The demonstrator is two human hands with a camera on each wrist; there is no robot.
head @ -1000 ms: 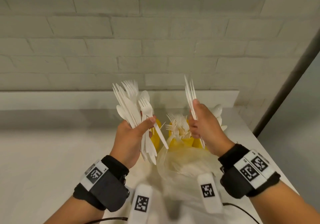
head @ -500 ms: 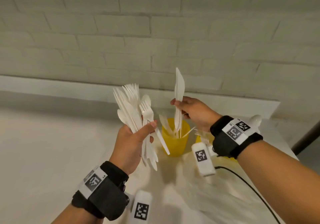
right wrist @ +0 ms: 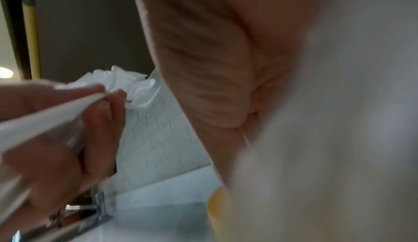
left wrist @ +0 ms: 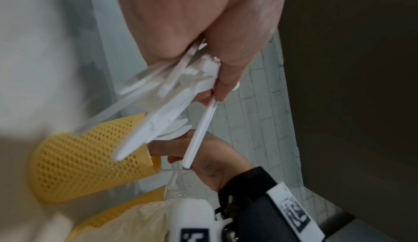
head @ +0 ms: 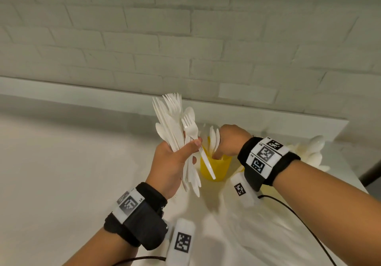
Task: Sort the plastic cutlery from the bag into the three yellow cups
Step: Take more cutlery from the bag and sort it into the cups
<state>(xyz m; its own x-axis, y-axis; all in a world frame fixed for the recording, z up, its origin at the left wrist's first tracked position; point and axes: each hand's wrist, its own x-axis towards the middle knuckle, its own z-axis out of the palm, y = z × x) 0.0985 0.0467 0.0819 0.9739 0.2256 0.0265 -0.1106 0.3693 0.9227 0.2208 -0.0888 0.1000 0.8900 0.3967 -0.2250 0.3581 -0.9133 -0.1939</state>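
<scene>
Left of centre in the head view, the left hand (head: 173, 162) clutches a mixed bunch of white cutlery (head: 175, 125), thumb clamped across the handles, forks and spoons fanned upward so each kind can be told apart and picked out. One fork (head: 194, 140) sits loose at the front, its handle slanting down across the yellow cup (head: 216, 166) just to the right. That cup stands mid-frame on the white table (head: 61, 173) with knives standing in it. The right hand (head: 228, 142) reaches down into its mouth, fingers dipped inside, apparently settling a knife among the others; whether they grip one I cannot tell. At the right edge, spoons (head: 309, 152) bristle from another cup, itself hidden behind the wrist. The bag (left wrist: 135, 219) shows crumpled in the lower part of the left wrist view.
</scene>
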